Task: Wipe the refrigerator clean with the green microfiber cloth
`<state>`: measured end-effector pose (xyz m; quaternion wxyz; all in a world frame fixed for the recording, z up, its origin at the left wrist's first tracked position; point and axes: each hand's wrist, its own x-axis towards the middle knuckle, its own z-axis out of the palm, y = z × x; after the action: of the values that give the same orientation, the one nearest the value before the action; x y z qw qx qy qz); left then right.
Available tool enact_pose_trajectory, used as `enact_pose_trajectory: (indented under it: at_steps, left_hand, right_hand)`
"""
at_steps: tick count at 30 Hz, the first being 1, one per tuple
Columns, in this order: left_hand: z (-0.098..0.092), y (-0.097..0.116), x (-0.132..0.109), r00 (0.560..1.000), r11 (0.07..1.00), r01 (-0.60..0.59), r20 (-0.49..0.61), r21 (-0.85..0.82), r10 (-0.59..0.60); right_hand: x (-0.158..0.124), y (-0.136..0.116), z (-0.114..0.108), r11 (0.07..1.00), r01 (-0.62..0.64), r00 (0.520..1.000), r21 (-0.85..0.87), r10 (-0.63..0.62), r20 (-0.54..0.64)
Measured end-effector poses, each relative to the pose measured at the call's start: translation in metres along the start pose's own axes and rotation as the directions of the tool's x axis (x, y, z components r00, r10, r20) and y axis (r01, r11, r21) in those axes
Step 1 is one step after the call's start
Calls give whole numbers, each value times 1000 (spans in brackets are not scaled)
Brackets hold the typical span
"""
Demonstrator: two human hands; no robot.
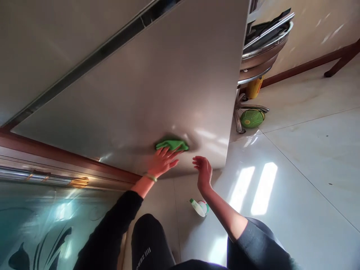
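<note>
Head view: I log left hand [163, 162] spread flat on green cloth [172, 144] against steel panel [157, 82], right hand [203, 172] open and empty near the panel; the cloth may slip on slick metal.

view: head-worn | facing: forward-down, tilted | range: near steel panel [157, 86]

Bunched green cloth [172, 144] on steel panel [168, 82]
</note>
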<state>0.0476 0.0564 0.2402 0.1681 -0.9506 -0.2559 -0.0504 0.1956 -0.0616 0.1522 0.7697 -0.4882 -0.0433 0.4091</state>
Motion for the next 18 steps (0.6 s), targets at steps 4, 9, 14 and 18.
enact_pose_trajectory:
  at_steps: [4,9,14,18]
  left_hand:
    - [-36,-33,1,954,973,230,-199,5,-224]
    - [-87,5,84,869,964,259,-423,-52,-256]
    - [-42,35,65,987,999,26,-160,-19,-28]
    - [-38,14,35,972,985,170,-164,-15,-170]
  right_hand:
    - [12,-11,-14,1000,0,999,7,0,-33]
    - [17,-19,-21,1000,4,999,0,-4,-47]
    - [21,-27,-26,1000,6,998,-2,-6,-58]
    - [25,-33,-32,1000,6,997,0,-6,-70]
